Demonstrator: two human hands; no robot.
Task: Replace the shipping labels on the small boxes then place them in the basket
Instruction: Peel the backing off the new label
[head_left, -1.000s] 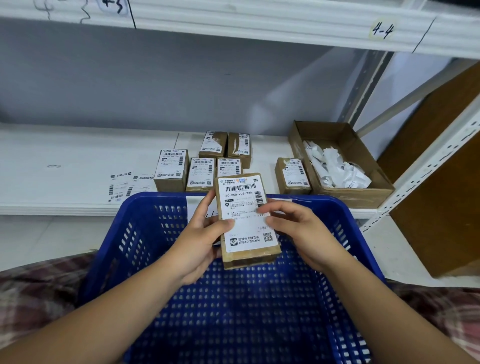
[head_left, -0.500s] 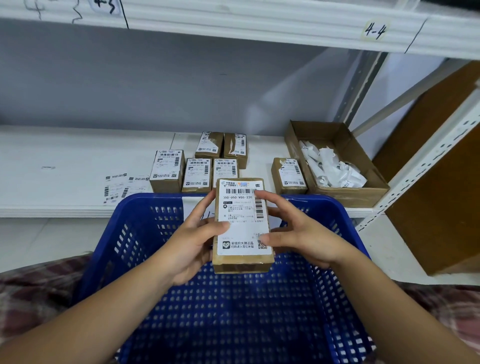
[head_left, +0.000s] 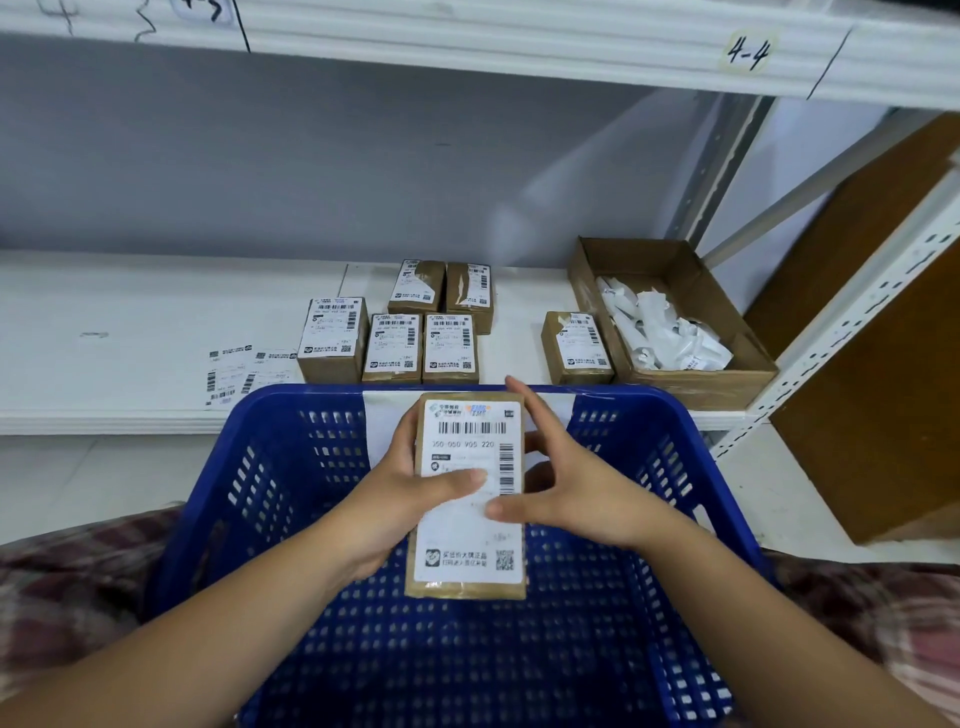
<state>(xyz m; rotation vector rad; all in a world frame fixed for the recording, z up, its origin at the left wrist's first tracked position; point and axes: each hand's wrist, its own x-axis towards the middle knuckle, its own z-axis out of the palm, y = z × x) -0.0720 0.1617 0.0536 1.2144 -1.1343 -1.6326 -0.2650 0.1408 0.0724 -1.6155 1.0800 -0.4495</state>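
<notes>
A small brown box (head_left: 467, 582) with a white shipping label (head_left: 470, 535) on top is held over the blue plastic basket (head_left: 675, 467). My left hand (head_left: 405, 499) grips the box from its left side, thumb lying across the label. My right hand (head_left: 566, 488) is at the box's right edge, thumb pressing on the label and fingers spread upward. Several more labelled small boxes (head_left: 395, 348) stand on the white shelf (head_left: 104, 332) behind the basket. Loose label sheets (head_left: 244, 374) lie to their left.
An open cardboard box (head_left: 727, 384) with crumpled white label scraps stands at the right end of the shelf. A single small box (head_left: 576, 348) sits beside it. A white rack post (head_left: 857, 322) and a brown panel (head_left: 883, 364) are at the right. The basket rests on my lap.
The held box has turned from slightly tilted to straight and come lower over the basket. Both thumbs have slid onto the middle of the label.
</notes>
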